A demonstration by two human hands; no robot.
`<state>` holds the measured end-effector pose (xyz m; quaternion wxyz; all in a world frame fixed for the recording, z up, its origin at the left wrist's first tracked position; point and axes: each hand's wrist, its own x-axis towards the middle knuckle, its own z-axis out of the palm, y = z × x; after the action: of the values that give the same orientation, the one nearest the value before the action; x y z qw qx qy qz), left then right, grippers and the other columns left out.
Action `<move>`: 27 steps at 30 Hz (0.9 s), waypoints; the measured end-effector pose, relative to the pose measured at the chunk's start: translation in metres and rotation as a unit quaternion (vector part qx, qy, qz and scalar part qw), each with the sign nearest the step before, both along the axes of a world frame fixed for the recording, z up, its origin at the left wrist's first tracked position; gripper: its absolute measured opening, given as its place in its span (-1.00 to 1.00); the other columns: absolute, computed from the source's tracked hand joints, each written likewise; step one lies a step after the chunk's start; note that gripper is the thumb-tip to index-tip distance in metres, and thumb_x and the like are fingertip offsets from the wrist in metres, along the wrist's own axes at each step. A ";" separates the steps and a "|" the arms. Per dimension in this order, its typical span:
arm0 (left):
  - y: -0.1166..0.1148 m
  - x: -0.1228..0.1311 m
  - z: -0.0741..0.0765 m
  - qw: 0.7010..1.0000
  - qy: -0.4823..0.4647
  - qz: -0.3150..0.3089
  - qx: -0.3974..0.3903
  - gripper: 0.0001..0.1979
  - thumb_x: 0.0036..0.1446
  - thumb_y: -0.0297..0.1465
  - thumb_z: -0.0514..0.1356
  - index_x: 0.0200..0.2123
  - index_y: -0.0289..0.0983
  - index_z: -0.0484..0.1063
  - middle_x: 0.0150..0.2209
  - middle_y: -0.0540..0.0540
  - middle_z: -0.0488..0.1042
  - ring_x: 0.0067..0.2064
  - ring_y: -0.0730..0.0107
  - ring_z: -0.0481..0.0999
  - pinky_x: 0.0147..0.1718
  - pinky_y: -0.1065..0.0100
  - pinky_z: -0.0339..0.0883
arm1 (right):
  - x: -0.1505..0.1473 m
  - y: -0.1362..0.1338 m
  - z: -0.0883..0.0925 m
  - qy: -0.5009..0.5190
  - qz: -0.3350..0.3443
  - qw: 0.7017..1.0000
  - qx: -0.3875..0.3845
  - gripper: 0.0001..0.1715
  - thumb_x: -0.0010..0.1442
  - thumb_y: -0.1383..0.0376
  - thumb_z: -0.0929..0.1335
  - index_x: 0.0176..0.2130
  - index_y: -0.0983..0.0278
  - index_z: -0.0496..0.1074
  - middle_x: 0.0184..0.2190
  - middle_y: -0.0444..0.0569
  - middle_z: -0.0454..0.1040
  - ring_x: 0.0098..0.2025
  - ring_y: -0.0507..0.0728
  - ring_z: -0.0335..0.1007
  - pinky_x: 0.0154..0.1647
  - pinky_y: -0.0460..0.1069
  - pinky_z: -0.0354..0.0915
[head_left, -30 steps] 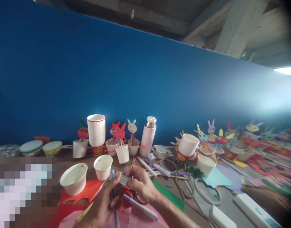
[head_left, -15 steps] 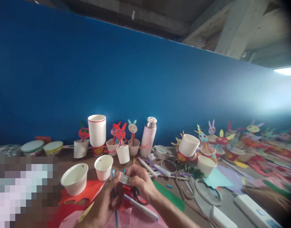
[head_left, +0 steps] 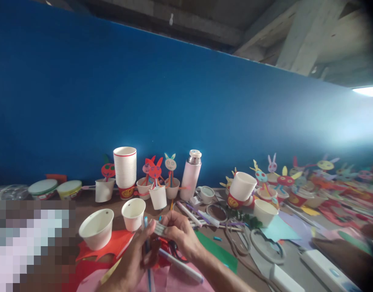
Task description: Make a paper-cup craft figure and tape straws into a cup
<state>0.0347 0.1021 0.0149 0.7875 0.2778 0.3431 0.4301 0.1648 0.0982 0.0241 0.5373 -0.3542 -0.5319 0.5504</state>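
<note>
My left hand (head_left: 134, 259) is closed round a thin blue straw (head_left: 147, 247) that stands nearly upright through its fingers. My right hand (head_left: 180, 235) pinches a small white strip with dark markings (head_left: 159, 228) against the top of the left hand. Both hands hover low at the frame's bottom centre, over red paper (head_left: 113, 243) and pink paper (head_left: 174, 282). A white marker pen (head_left: 180, 265) lies just under my right wrist. Two white cut paper cups (head_left: 97, 228) (head_left: 133, 213) sit to the left of my hands.
A tall stack of paper cups (head_left: 125, 167), cups holding paper rabbit figures (head_left: 156, 184) and a white flask (head_left: 191, 174) stand along the blue wall. Tape rings (head_left: 267, 247), pens, green paper (head_left: 219, 253) and many finished figures (head_left: 284, 182) crowd the right side. A blurred patch covers the lower left.
My hands keep their hold and have barely shifted; the view has drifted slightly, nothing else has moved.
</note>
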 end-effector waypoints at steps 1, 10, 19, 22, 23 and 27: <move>0.000 0.000 0.000 1.000 0.000 -0.004 0.004 -0.58 -0.12 -0.08 0.26 -0.65 -0.28 0.22 -0.83 0.20 0.09 -0.79 0.73 -0.04 -0.77 0.60 -0.15 | 0.000 -0.001 0.001 -0.004 0.000 1.000 0.004 -0.93 -0.16 0.40 0.27 -0.50 0.32 0.27 -0.61 -0.18 0.24 -0.56 -0.03 0.06 -0.53 -0.14 0.01; 0.002 -0.002 -0.003 0.998 -0.039 -0.042 0.031 -0.58 -0.02 -0.10 0.19 -0.68 -0.29 0.25 -0.87 0.20 0.03 -0.80 0.72 -0.10 -0.79 0.58 -0.17 | 0.004 0.002 -0.001 0.009 0.016 1.000 -0.013 -0.81 -0.25 0.43 0.23 -0.48 0.34 0.31 -0.59 -0.14 0.30 -0.54 -0.01 0.12 -0.53 -0.13 0.04; 0.001 0.000 -0.004 0.999 -0.018 -0.028 0.027 -0.57 -0.04 -0.08 0.20 -0.68 -0.29 0.22 -0.85 0.19 0.05 -0.78 0.72 -0.08 -0.76 0.57 -0.20 | 0.001 0.002 -0.001 -0.009 -0.006 1.000 -0.003 -0.90 -0.22 0.41 0.24 -0.53 0.32 0.28 -0.63 -0.18 0.25 -0.57 -0.02 0.08 -0.55 -0.14 0.02; 0.001 -0.001 -0.005 0.998 -0.019 -0.035 0.038 -0.56 -0.02 -0.09 0.19 -0.69 -0.29 0.22 -0.86 0.19 0.05 -0.78 0.72 -0.08 -0.76 0.56 -0.20 | 0.001 0.000 0.003 -0.012 -0.012 1.000 0.001 -0.89 -0.24 0.41 0.23 -0.54 0.33 0.29 -0.64 -0.17 0.26 -0.56 -0.02 0.09 -0.55 -0.14 0.02; 0.002 -0.001 -0.006 0.998 -0.020 -0.037 0.042 -0.57 -0.01 -0.09 0.18 -0.69 -0.29 0.21 -0.86 0.19 0.05 -0.78 0.72 -0.09 -0.76 0.56 -0.20 | 0.001 -0.001 0.004 -0.014 -0.014 1.000 0.002 -0.89 -0.24 0.41 0.23 -0.55 0.33 0.29 -0.64 -0.16 0.26 -0.56 -0.01 0.09 -0.55 -0.14 0.02; 0.003 -0.002 -0.007 0.998 -0.038 -0.038 0.035 -0.63 0.03 -0.13 0.17 -0.62 -0.27 0.25 -0.85 0.21 0.04 -0.78 0.71 -0.13 -0.77 0.57 -0.20 | 0.001 -0.002 0.005 -0.008 -0.019 1.000 -0.003 -0.85 -0.27 0.43 0.21 -0.54 0.33 0.30 -0.63 -0.17 0.26 -0.57 -0.02 0.08 -0.54 -0.14 0.03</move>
<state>0.0325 0.1051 0.0074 0.8053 0.3014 0.2875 0.4220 0.1656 0.0959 0.0289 0.5424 -0.3702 -0.5273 0.5392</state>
